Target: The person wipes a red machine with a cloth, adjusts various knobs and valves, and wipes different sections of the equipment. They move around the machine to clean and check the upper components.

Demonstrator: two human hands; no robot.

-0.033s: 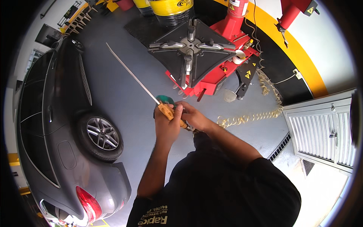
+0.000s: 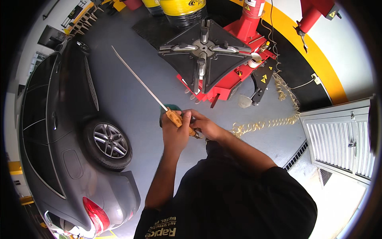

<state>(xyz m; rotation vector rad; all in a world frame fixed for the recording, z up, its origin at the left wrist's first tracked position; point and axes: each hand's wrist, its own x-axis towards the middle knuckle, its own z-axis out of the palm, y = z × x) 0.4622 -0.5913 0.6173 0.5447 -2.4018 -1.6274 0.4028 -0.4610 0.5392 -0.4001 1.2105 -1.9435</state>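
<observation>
In front of my chest, my left hand is closed around the worn orange body of an air gun. A long thin metal tube runs from it toward the far left, and its back fitting shows below the orange part. My right hand meets the left at the thumb, with its fingers curled in. What those fingers grip is mostly hidden. A dark and teal rounded thing shows just beyond both hands, partly covered by them.
A red tire changer with a black clamping turntable stands ahead. A pale coiled air hose stretches off to the right. At left is a dark grey car; at right, a white louvered cabinet. Yellow-wrapped rolls stand at the back.
My view has shifted slightly, so the tire changer and car sit a little farther right. Less of the teal side shows beyond my hands. Both hands keep nearly the same pose.
</observation>
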